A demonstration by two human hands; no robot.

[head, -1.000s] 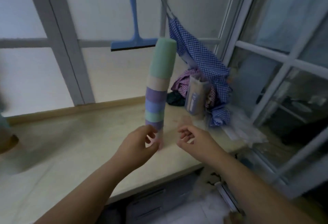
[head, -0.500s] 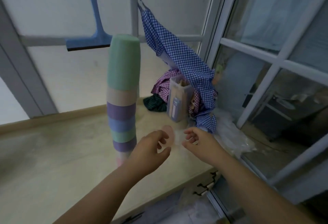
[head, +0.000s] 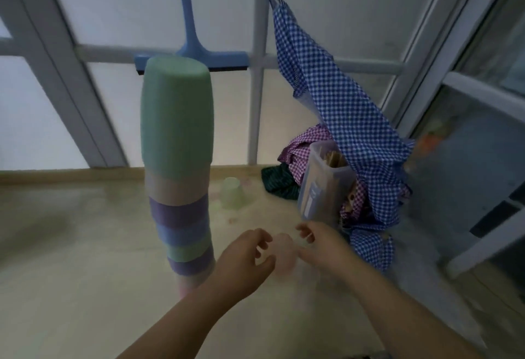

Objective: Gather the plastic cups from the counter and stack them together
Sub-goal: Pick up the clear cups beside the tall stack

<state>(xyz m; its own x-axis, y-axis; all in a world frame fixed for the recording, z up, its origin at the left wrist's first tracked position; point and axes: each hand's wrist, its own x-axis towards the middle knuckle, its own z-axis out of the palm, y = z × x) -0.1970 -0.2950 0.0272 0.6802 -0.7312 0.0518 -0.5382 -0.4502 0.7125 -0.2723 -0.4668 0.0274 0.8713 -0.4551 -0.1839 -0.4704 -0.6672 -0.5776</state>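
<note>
A tall stack of upturned plastic cups [head: 181, 188] stands on the counter [head: 71, 259], with a green cup on top and pink, purple, blue and green rims below. My left hand [head: 244, 262] is just right of the stack's base, fingers apart. My right hand [head: 324, 242] is opposite it, fingers spread. A blurred pale pink cup [head: 284, 256] stands between the two hands; whether either one touches it is unclear. A pale green cup [head: 233, 194] sits upside down further back, apart from both hands.
A clear plastic box of wooden pegs [head: 321, 188] stands behind my right hand. Checked blue cloth [head: 346, 120] hangs down onto a pile of clothes. A blue squeegee [head: 193, 57] hangs at the window. The counter's edge runs at the lower right.
The view has shifted right and closer. Both hands left the stack's base and came either side of the pink cup. The green cup behind has come into view.
</note>
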